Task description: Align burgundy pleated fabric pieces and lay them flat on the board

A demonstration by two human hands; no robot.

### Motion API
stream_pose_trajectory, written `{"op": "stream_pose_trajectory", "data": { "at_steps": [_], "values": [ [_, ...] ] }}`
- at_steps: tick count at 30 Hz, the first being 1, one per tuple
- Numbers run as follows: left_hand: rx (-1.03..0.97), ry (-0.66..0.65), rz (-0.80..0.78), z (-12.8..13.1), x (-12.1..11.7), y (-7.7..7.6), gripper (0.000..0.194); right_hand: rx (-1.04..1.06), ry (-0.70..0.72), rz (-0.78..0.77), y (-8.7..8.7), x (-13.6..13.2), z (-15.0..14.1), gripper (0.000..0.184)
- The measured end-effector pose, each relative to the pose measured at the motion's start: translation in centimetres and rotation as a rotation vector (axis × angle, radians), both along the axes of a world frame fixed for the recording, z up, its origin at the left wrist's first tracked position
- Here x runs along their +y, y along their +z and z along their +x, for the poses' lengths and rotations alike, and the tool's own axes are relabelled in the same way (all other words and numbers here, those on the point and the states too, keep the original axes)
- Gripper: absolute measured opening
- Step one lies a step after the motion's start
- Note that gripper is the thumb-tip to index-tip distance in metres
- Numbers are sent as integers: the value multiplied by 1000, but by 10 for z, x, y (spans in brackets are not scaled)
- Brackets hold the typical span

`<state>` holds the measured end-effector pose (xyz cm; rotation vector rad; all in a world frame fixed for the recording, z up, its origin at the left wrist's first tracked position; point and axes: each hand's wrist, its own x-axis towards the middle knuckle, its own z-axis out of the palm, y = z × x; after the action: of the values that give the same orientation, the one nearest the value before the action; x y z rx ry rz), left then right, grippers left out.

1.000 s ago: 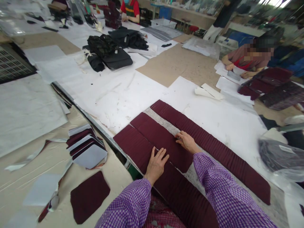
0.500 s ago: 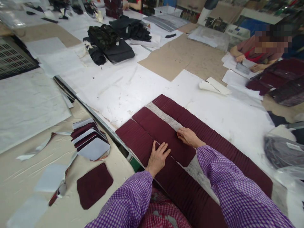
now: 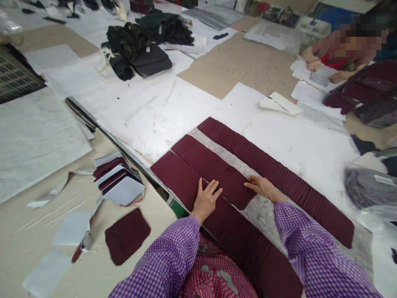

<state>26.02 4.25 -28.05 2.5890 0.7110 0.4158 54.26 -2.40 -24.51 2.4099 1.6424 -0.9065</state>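
Note:
Maroon fabric pieces lie in overlapping rows on a grey speckled board. My left hand rests with fingers spread where the near row meets the shorter middle row. My right hand has its thumb and fingers closed on the far edge of the top maroon fabric piece in that middle row, close to its right end. Beyond, a long far row of the same pieces runs apart from the middle one, with a strip of board between them.
At left are a fanned stack of maroon and pale pieces, a single maroon piece and a tool with a strip attached. Black bundles lie farther back. A co-worker handles papers beside maroon bundles.
My right hand has slid right along the middle row's far edge, toward its right end. My left hand stays spread at about the same place. The view has shifted slightly.

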Motion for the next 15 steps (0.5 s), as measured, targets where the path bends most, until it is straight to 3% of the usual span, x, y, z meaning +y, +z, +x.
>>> {"op": "stream_pose_trajectory", "data": {
  "at_steps": [15],
  "values": [
    [21, 31, -2, 2, -1, 5, 53, 10, -77, -144, -10, 4, 3, 26]
  ]
}}
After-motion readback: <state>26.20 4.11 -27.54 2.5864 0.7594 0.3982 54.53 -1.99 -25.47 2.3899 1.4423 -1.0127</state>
